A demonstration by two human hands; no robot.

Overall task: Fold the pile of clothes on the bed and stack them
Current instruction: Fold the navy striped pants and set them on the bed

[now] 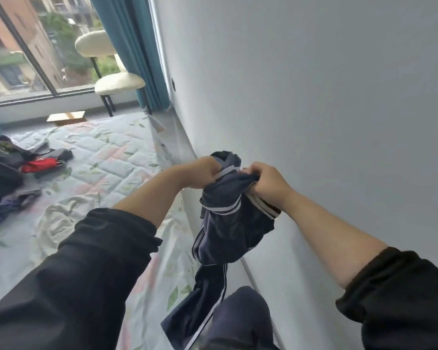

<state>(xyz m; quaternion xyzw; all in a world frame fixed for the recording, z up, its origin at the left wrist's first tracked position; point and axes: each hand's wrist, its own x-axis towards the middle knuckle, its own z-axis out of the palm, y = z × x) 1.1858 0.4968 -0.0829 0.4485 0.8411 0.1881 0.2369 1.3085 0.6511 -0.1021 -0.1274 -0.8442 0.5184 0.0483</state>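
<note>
Holding a navy-blue fabric garment with white stripes (228,223) up in the air, I have both hands at its top edge. My right hand (266,181) has its fingers curled tight, pinching a bunched fold of the cloth. My left hand (200,174) grips the cloth just beside it, fingertips buried in the fabric so I cannot see how they lie. The two hands sit close together, almost touching. The garment hangs down from them, its long axis near vertical, the loose striped end trailing below the hands and back towards me, over the edge of the pale leaf-printed quilted bed (106,157). The grey wall (314,97) is just beyond the right hand. I judge the coming move turns on that bunching: the hands need to draw apart along the top edge to spread the cloth. The heap of dark and red clothes (8,173) lies well off to the left of my left hand, the nearer one.
</note>
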